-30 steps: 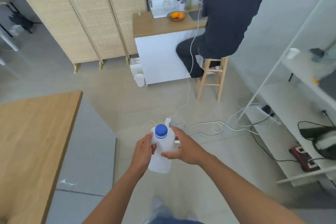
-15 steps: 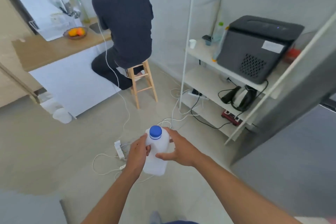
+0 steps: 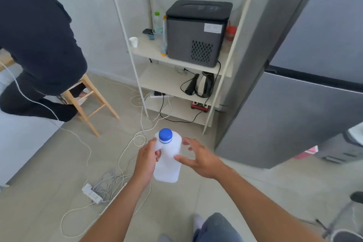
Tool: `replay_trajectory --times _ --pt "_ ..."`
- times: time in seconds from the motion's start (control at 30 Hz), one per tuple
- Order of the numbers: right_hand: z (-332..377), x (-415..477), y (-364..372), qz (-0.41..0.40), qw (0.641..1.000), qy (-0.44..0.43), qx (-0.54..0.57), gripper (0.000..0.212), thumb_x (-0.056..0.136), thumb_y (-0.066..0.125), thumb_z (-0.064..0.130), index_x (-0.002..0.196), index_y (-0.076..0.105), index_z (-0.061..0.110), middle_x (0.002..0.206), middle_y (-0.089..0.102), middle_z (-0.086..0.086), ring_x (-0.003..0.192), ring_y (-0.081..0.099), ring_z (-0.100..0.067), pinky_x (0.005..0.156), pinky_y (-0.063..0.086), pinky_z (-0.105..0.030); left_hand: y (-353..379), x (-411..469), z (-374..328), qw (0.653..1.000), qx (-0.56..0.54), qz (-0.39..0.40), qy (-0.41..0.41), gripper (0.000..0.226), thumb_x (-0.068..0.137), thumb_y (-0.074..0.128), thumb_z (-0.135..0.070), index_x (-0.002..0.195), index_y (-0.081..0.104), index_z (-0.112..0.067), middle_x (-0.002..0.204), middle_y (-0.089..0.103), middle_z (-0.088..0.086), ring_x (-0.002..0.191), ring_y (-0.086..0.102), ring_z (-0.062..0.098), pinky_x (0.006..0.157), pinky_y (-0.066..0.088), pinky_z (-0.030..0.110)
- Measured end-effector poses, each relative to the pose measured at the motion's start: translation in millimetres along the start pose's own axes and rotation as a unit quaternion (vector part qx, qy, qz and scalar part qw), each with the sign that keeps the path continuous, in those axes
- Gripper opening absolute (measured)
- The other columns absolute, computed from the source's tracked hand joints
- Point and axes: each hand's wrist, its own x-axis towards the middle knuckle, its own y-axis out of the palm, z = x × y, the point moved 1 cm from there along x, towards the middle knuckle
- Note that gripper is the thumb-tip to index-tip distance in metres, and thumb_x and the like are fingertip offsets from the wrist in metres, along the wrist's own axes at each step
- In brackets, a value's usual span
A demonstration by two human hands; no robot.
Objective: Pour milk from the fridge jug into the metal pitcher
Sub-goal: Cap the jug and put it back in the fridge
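View has swung right to the grey fridge (image 3: 294, 104). White plastic jug with blue cap (image 3: 167, 158) held centre by left hand (image 3: 146, 158); right hand (image 3: 198, 158) loosened, fingers spread, thumb touching. Likely returning jug.

Both forearms bare, extended forward from 6 o'clock toward frame centre. Left hand (image 3: 147, 157): fingers curled, thumb forward, closed around the milk jug (image 3: 168, 160) at its neck and upper left side. Right hand (image 3: 198, 158): fingers spread and slightly bent, palm facing 9 o'clock, thumb tip touching the jug's right side, other fingers apart from it.
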Motion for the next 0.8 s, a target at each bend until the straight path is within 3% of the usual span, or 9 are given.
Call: replay_trajectory --times 0.17,0.33,0.43,0.5,0.7,0.8 --pt "-39.9 -17.9 -41.5 -0.073 0.996 0.042 -0.002 0.085 0.097 0.059 0.080 0.164 0.039 0.032 0.155 0.050 0.014 0.137 0.054 -0.010 0.112 0.042 -0.029 48.0 15.5 -30.6 0.998 0.021 0.051 0.022 0.050 0.108 0.046 -0.037 0.063 0.037 -0.018 0.060 0.039 0.002 0.057 0.033 0.018 0.068 0.025 0.039" --pt "-73.0 -9.0 -95.9 -0.139 0.989 0.047 -0.010 0.086 0.102 0.041 0.086 0.164 0.045 0.026 0.159 0.052 0.009 0.148 0.048 -0.011 0.120 0.039 -0.032 102.4 36.0 -62.9 0.995 0.040 0.081 0.043 0.046 0.107 0.046 -0.039 0.068 0.037 -0.015 0.066 0.038 0.007 0.064 0.031 0.020 0.072 0.022 0.040" --pt "-88.5 0.8 -138.3 -0.188 0.981 0.050 0.007 0.081 0.104 0.036 0.084 0.159 0.051 0.027 0.151 0.058 0.011 0.144 0.050 -0.013 0.119 0.044 -0.039 134.6 46.0 -79.6 0.994 0.049 0.085 0.055 0.047 0.107 0.045 -0.040 0.069 0.037 -0.014 0.067 0.038 0.008 0.068 0.031 0.020 0.073 0.022 0.039" --pt "-98.7 6.0 -172.8 -0.231 0.972 0.052 0.016 0.075 0.106 0.034 0.083 0.154 0.055 0.029 0.145 0.060 0.014 0.140 0.052 -0.014 0.115 0.044 -0.037 157.3 52.8 -90.6 0.992 0.056 0.093 0.067 0.047 0.107 0.045 -0.038 0.069 0.036 -0.014 0.067 0.037 0.008 0.069 0.031 0.020 0.073 0.023 0.039" --pt "-123.8 10.0 -280.9 -0.329 0.941 0.059 0.059 0.074 0.108 0.031 0.079 0.158 0.053 0.029 0.153 0.057 0.014 0.142 0.054 -0.012 0.118 0.045 -0.040 223.1 68.4 -123.6 0.989 0.063 0.102 0.085 0.051 0.109 0.043 -0.039 0.073 0.032 -0.004 0.069 0.036 0.009 0.070 0.031 0.021 0.071 0.021 0.040" --pt "-134.0 11.3 -324.8 -0.371 0.923 0.057 0.088 0.068 0.112 0.034 0.071 0.161 0.049 0.027 0.158 0.052 0.014 0.138 0.056 -0.011 0.111 0.044 -0.035 254.5 69.2 -135.2 0.987 0.070 0.105 0.095 0.051 0.110 0.042 -0.039 0.070 0.033 -0.007 0.067 0.035 0.008 0.067 0.030 0.020 0.070 0.021 0.040"
